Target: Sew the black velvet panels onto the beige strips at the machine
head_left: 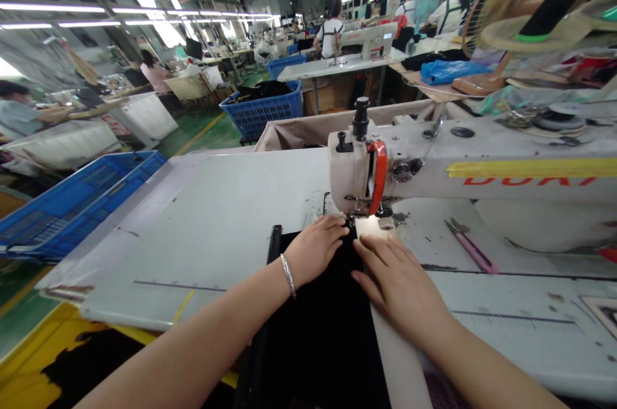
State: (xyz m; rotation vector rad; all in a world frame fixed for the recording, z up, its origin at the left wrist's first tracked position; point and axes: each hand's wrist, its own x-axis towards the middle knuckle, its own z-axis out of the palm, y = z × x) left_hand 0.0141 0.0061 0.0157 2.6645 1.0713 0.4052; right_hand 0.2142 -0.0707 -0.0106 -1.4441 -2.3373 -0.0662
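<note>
A strip of black fabric [322, 325] lies on the white sewing table [222, 216] and runs up under the head of a white sewing machine [359, 171]. My left hand [315, 248] rests flat on the fabric just left of the needle, fingers together and pressing down; a silver bracelet is on that wrist. My right hand [393, 274] lies flat on the fabric's right edge, fingers stretched toward the needle. Neither hand grips anything.
Pink snips [472, 248] lie on the table right of the machine. A blue crate [72, 203] stands at the left, another blue crate [265, 110] behind. A fan [520, 4] sits at the upper right. Other people work at machines in the background.
</note>
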